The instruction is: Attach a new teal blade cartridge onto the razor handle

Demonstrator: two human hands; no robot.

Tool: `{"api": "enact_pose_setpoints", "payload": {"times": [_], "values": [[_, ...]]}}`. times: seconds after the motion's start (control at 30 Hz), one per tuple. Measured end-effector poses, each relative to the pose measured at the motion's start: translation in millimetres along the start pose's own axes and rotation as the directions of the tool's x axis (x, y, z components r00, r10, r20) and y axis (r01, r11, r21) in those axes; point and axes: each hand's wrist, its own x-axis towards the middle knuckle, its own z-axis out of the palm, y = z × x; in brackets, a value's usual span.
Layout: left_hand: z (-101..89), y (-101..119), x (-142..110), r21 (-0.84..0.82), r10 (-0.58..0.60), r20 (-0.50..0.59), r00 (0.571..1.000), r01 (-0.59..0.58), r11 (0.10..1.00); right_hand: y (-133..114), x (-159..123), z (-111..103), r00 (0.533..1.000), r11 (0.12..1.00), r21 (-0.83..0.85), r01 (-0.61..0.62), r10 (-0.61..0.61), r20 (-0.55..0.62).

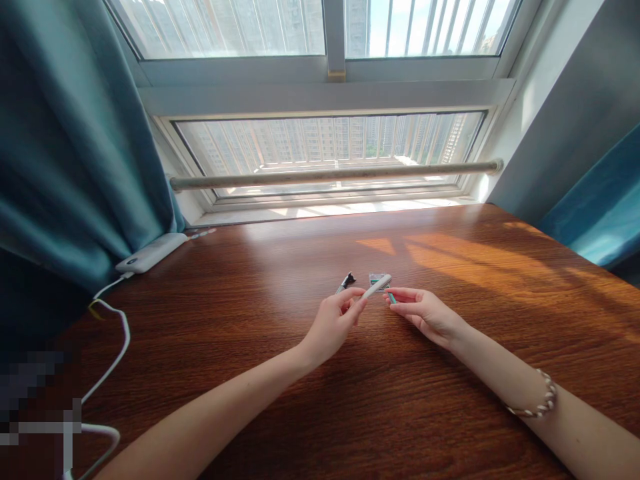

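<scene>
My left hand [336,323] is closed around the near end of a slim pale grey stick [377,287], which tilts up to the right with its rounded end free. Just to the right, my right hand [429,315] pinches a small teal piece [393,299] between thumb and fingers; most of it is hidden, so its kind cannot be told. The stick and the teal piece appear close together but apart. Behind the stick lies a small clear packet [373,279] with green marks. A small black and silver item [346,282] shows beyond my left hand, partly covered by it.
The brown wooden table [225,287] reaches to the window sill. At its left edge lies a white power bank [153,253] with a white cable [125,333] running toward me. A blue curtain [75,133] hangs on the left. A rail [330,176] crosses the window.
</scene>
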Motion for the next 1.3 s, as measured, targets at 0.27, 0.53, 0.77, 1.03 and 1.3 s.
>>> {"api": "enact_pose_setpoints", "payload": {"times": [0.27, 0.53, 0.77, 1.03, 1.3], "values": [[0.3, 5.6, -2.8, 0.168, 0.035, 0.079, 0.996, -0.048, 0.985, -3.9, -1.1, 4.9, 0.964, 0.893, -0.383, 0.235, -0.263, -0.022], [0.7, 6.5, -4.2, 0.256, 0.071, 0.034, 0.997, -0.077, 0.964, -0.9, -1.7, 3.7, 0.917, 0.781, -0.506, 0.368, -0.394, 0.059], [2.1, 6.2, -6.3, 0.330, 0.091, 0.031, 0.995, -0.096, 0.939, -4.5, -7.5, 6.7, 0.887, 0.646, -0.635, 0.424, -0.438, 0.147], [2.0, 3.0, -1.2, 0.101, 0.004, -0.070, 0.998, 0.003, 0.995, -6.7, -8.8, 5.8, 0.904, 0.586, -0.724, 0.365, -0.409, 0.124], [9.5, 1.4, -3.3, -0.401, -0.332, 0.134, 0.934, 0.357, 0.843, -6.8, -17.5, 15.3, 0.839, 0.520, -0.679, 0.518, -0.465, 0.283]]}}
